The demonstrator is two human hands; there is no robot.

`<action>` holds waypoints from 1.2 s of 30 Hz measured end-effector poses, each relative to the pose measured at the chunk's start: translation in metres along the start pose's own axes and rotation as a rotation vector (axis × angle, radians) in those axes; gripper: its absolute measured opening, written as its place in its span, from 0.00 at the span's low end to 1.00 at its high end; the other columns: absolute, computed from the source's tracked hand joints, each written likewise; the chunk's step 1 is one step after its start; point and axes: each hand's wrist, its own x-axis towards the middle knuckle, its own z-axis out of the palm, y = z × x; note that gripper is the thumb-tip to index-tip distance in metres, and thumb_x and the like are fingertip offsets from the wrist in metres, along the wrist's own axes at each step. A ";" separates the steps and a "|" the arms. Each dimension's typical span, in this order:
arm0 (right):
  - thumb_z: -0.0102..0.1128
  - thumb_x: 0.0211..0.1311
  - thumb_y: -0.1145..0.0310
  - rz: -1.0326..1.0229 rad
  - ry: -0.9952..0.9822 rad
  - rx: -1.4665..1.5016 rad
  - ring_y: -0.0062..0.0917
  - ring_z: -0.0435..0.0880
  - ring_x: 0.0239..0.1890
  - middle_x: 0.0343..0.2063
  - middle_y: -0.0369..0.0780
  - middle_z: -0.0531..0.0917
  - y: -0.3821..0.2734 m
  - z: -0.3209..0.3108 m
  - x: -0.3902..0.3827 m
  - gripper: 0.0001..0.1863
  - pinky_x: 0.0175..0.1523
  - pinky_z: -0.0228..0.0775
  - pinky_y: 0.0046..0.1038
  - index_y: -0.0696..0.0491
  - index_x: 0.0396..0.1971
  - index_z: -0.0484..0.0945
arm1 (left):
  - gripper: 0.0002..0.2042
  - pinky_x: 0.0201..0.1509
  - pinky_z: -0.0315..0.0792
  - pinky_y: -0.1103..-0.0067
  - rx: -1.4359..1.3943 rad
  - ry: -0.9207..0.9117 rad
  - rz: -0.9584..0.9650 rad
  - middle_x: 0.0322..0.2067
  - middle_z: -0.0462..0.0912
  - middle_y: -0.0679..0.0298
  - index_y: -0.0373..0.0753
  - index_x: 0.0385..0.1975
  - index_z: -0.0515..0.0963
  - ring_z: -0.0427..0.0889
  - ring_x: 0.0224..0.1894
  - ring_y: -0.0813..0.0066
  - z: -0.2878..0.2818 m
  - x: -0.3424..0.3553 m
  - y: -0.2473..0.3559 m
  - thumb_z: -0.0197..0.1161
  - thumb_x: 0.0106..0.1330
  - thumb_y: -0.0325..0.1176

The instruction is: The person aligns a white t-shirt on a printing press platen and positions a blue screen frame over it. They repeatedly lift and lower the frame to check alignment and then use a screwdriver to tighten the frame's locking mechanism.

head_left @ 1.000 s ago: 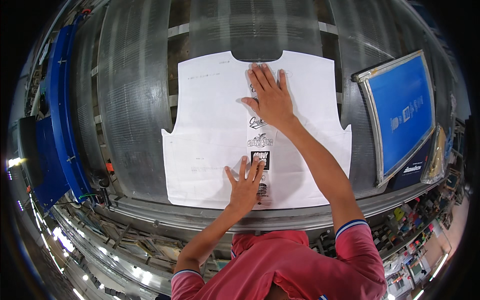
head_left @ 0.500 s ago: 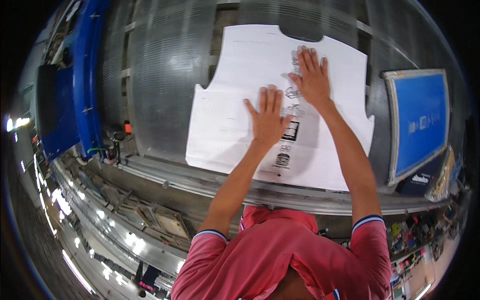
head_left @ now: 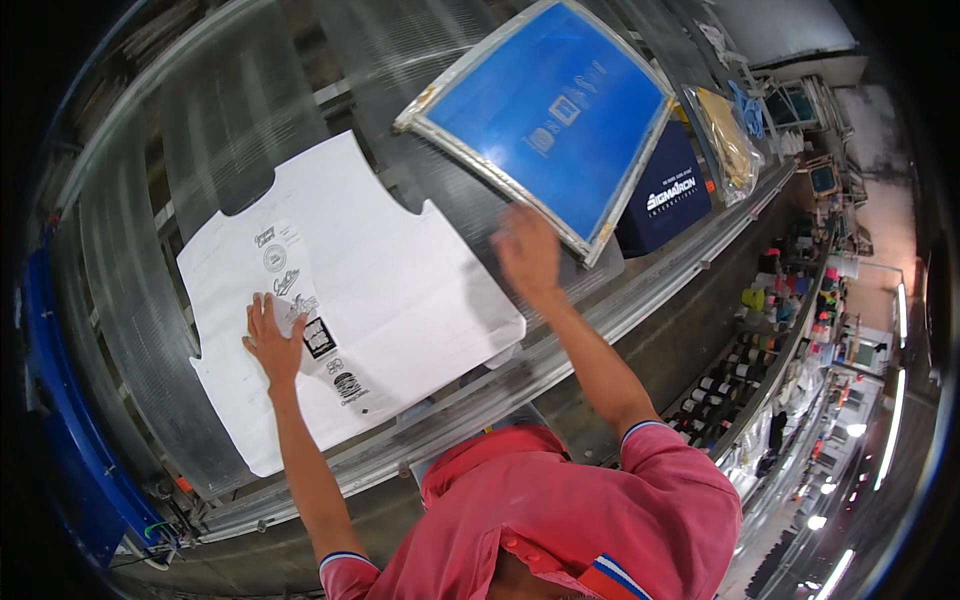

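A white panel, cut like a shirt body with neck and arm notches, lies flat on the grey slatted work surface; I cannot tell whether it is cloth or paper. A column of black printed designs runs along its middle. My left hand rests on it with fingers spread, beside a black square design. Off the panel's right edge, my right hand is smeared by motion and its fingers are unclear. It is close to the lower edge of a screen-printing frame with blue mesh; contact cannot be made out.
A dark blue box sits partly under the frame's right side, with a clear plastic bag of yellowish material beyond it. A metal rail runs along the near edge. Shelves of bottles stand lower right; blue machinery is at far left.
My view has turned to the right. My right hand has left the panel and moved over to the screen frame's edge. My left hand stays on the panel.
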 end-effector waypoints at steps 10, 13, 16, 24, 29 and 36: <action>0.72 0.52 0.48 1.025 0.063 -0.261 0.47 0.86 0.46 0.42 0.51 0.85 0.225 -0.013 -0.006 0.30 0.50 0.78 0.47 0.59 0.42 0.80 | 0.33 0.69 0.64 0.69 -0.442 -0.071 -0.127 0.63 0.73 0.48 0.37 0.67 0.68 0.71 0.67 0.54 -0.017 0.043 -0.026 0.63 0.69 0.51; 0.71 0.53 0.58 1.104 0.282 0.245 0.47 0.86 0.43 0.42 0.53 0.86 0.290 -0.002 0.007 0.27 0.50 0.78 0.43 0.68 0.42 0.80 | 0.33 0.70 0.63 0.72 -0.565 -0.040 -0.202 0.63 0.75 0.49 0.37 0.68 0.66 0.71 0.67 0.59 -0.028 0.043 -0.032 0.60 0.70 0.53; 0.64 0.57 0.72 1.030 0.380 0.759 0.32 0.83 0.35 0.38 0.48 0.84 0.263 -0.019 0.022 0.17 0.41 0.75 0.36 0.70 0.41 0.78 | 0.34 0.70 0.60 0.73 -0.722 0.011 -0.276 0.62 0.76 0.52 0.32 0.67 0.66 0.70 0.67 0.62 -0.032 0.025 -0.051 0.56 0.73 0.54; 0.63 0.65 0.67 0.948 0.082 0.874 0.24 0.80 0.41 0.41 0.38 0.82 0.170 -0.143 -0.046 0.18 0.45 0.73 0.30 0.60 0.52 0.78 | 0.40 0.71 0.56 0.62 -1.106 -0.036 -0.341 0.64 0.74 0.55 0.32 0.70 0.62 0.67 0.69 0.65 -0.039 0.015 -0.070 0.38 0.74 0.65; 0.63 0.69 0.63 0.749 -0.035 0.802 0.15 0.76 0.32 0.33 0.32 0.80 0.039 -0.093 -0.086 0.14 0.36 0.70 0.22 0.57 0.46 0.79 | 0.44 0.71 0.56 0.62 -1.430 -0.225 -0.327 0.67 0.70 0.51 0.31 0.70 0.61 0.65 0.71 0.61 -0.071 -0.028 -0.067 0.30 0.73 0.69; 0.63 0.68 0.63 0.725 -0.319 0.724 0.16 0.72 0.20 0.22 0.32 0.75 -0.106 -0.008 -0.092 0.12 0.25 0.66 0.23 0.56 0.41 0.79 | 0.38 0.55 0.74 0.68 -1.336 -0.343 -0.292 0.53 0.79 0.48 0.29 0.62 0.69 0.80 0.52 0.62 -0.117 -0.134 -0.108 0.60 0.66 0.59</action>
